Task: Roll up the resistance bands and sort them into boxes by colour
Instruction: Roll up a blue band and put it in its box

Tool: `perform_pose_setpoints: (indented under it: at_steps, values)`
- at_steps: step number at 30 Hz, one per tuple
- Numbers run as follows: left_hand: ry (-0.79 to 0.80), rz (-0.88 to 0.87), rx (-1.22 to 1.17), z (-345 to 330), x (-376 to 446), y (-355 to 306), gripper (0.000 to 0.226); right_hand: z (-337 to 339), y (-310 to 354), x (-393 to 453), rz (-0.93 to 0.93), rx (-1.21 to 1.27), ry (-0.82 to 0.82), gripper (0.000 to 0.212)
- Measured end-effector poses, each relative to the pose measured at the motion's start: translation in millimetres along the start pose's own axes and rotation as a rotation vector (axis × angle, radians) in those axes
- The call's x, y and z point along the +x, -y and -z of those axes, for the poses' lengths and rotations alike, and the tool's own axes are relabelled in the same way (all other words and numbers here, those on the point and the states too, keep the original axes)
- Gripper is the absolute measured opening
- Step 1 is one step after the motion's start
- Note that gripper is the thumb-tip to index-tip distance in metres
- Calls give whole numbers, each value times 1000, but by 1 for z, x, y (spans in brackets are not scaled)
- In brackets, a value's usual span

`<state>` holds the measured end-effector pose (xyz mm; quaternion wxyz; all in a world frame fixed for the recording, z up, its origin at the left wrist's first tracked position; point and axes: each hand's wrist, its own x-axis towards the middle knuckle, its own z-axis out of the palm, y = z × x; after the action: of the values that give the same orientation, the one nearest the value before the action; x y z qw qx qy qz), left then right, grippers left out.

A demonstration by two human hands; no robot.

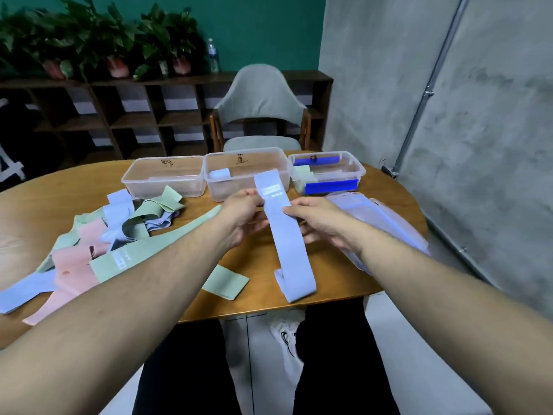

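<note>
Two outstretched arms, left hand (244,215) and right hand (321,221) each pinching the lilac band (287,235).

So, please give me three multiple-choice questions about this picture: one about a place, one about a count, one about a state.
1. Where is the heap of unrolled bands?
A. on the chair
B. on the table, on the person's left
C. inside the middle box

2. How many clear boxes stand at the table's far side?
A. two
B. three
C. five

3. The blue band held by both hands is:
A. still unrolled
B. tightly rolled
C. already boxed

Answers:
1 B, the heap lies left of the left hand.
2 B, three stand in a row.
3 A, it hangs long below the right hand.
</note>
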<state>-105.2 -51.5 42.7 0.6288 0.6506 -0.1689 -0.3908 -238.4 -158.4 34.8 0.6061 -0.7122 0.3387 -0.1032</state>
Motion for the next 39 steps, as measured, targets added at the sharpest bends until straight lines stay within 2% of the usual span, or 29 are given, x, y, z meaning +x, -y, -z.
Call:
perform_pose_setpoints:
  at_steps: [8,16,19,22,25,27,31,35,38,39]
  values:
    - [-101,70,175,2,88,26,10,-9,-23,76,-105,-80,-39,8]
    - [-208,83,158,5,134,37,11,-9,-30,113,-110,-258,-46,31]
    - [-188,31,145,5,136,40,17,-12,-33,118,-87,-329,-44,29]
    - [-196,-25,173,7,134,47,16,-15,-33,117,-115,-244,17,21]
    - [-219,-121,355,14,124,54,28,-18,-34,109,-96,-253,23,10]
    - [-215,-186,476,18,109,56,28,-18,-37,102,-47,-394,-18,12]
    - [-145,-320,634,24,75,64,19,-16,-47,81,62,-435,-21,14]
    - [40,-443,703,29,32,79,15,-11,-67,53,172,-393,-30,11]
    - [164,-578,887,36,10,99,12,-11,-85,29,283,-440,-24,18]
    - [203,-616,958,38,4,104,19,-12,-90,20,327,-463,-22,21]
